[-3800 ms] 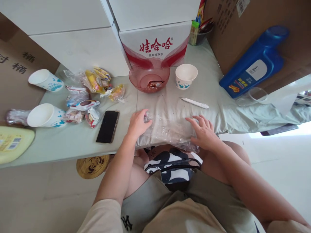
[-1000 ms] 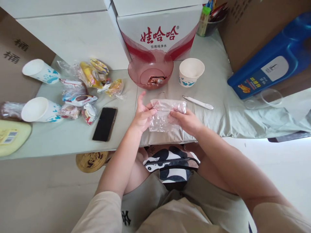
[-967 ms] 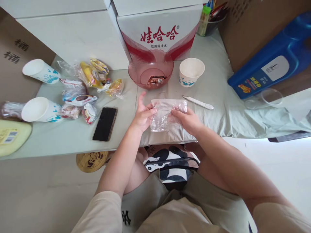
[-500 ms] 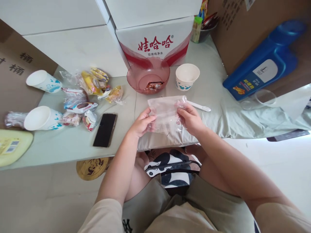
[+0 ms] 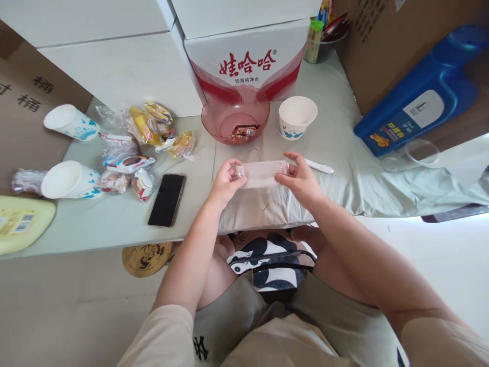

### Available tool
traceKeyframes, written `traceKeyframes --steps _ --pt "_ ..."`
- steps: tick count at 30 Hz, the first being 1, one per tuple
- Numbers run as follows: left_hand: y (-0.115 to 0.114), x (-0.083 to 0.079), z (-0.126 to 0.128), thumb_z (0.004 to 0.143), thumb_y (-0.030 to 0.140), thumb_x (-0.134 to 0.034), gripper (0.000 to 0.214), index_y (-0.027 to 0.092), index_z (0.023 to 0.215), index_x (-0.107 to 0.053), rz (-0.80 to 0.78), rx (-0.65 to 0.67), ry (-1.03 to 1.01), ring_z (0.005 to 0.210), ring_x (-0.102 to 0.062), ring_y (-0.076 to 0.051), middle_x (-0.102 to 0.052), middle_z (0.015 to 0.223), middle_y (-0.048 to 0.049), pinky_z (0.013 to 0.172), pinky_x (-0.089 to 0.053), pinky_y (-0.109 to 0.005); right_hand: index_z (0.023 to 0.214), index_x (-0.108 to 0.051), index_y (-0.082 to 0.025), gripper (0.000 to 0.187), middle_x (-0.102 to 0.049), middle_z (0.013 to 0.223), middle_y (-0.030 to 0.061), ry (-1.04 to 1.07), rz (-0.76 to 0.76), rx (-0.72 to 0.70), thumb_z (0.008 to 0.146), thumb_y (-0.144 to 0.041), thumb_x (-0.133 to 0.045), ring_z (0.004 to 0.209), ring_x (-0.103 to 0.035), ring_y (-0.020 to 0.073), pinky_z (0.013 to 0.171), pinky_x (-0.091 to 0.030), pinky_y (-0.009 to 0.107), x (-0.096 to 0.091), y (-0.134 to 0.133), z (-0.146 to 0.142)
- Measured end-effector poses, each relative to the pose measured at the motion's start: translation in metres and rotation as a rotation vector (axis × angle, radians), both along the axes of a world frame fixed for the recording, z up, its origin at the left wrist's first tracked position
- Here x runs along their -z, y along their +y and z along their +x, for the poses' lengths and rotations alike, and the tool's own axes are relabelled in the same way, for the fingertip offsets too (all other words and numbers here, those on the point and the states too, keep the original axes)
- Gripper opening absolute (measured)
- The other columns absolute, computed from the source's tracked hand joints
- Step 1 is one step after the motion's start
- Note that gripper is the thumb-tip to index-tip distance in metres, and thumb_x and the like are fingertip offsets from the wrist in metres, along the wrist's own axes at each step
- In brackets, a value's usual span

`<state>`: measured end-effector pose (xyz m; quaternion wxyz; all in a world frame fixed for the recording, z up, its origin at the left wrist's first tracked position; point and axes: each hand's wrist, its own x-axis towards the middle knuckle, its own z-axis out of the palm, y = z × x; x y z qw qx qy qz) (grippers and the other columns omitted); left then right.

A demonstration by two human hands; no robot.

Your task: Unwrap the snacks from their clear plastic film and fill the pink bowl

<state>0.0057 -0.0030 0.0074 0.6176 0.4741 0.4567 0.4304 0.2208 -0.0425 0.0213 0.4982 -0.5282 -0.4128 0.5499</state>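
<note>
L hand (image 5: 226, 183): I've got it pinching clear film (image 5: 262, 174) at left end.
R hand (image 5: 304, 186): pinching right end, one finger off it.
Film pos: folded strip btwn hands, over table (image 5: 196, 204), in front of pink bowl (image 5: 214, 118).
White tool (image 5: 321, 166): partly behind R hand.

floor (image 5: 84, 300) pale, brighter at right | cloth-covered grey-green table (image 5: 196, 191) | white panels (image 5: 114, 76) behind | cardboard boxes (image 5: 367, 61) either side
</note>
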Motion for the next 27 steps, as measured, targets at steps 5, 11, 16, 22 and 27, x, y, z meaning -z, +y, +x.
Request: traceKeyframes --steps 5,11,16,22,27 --pt "0.006 0.005 -0.003 0.067 0.015 -0.074 0.028 0.021 0.087 -0.055 0.217 -0.366 0.161 0.065 -0.051 -0.007 -0.053 0.073 0.0054 0.065 -0.042 -0.021 0.079 -0.055 -0.023 0.011 -0.051 0.070 -0.0033 -0.340 0.128 0.145 0.076 -0.031 -0.061 0.066 -0.046 0.0140 0.067 -0.038 0.031 -0.010 0.000 0.003" --pt "-0.013 0.000 0.018 0.069 0.042 -0.087 0.048 0.021 0.105 -0.065 0.116 0.169 -0.022 0.102 -0.066 -0.019 -0.070 0.106 -0.0057 0.090 -0.050 -0.030 0.087 -0.056 -0.024 0.015 -0.066 0.091 0.0038 -0.438 0.307 -0.070 0.085 -0.038 -0.060 0.084 -0.058 0.0205 0.080 -0.044 0.035 -0.013 -0.014 -0.014" --pt "-0.016 0.000 0.036 0.064 0.052 -0.090 0.057 0.021 0.107 -0.067 0.035 0.101 -0.190 0.092 -0.068 -0.017 -0.073 0.103 -0.0042 0.086 -0.051 -0.030 0.089 -0.054 -0.023 0.027 -0.063 0.088 0.0014 -0.054 0.182 -0.191 0.089 -0.051 -0.058 0.082 -0.059 0.0167 0.080 -0.048 0.033 -0.007 -0.014 -0.030" --pt "-0.008 -0.002 0.037 0.062 0.055 -0.089 0.050 0.022 0.092 -0.066 -0.050 -0.024 -0.253 0.076 -0.065 -0.012 -0.071 0.091 0.0003 0.071 -0.050 -0.026 0.100 -0.055 -0.024 0.038 -0.065 0.100 0.0031 -0.227 0.197 0.032 0.072 -0.042 -0.074 0.090 -0.060 0.0179 0.076 -0.048 0.030 -0.007 0.000 -0.022" --pt "-0.010 -0.003 0.046 0.052 0.048 -0.096 0.058 0.020 0.088 -0.061 -0.026 -0.024 -0.212 0.069 -0.059 -0.009 -0.064 0.078 0.0040 0.068 -0.046 -0.022 0.082 -0.056 -0.021 0.014 -0.060 0.072 -0.0011 -0.412 0.196 -0.129 0.081 -0.034 -0.060 0.067 -0.053 0.0149 0.065 -0.041 0.029 -0.016 0.003 -0.018"
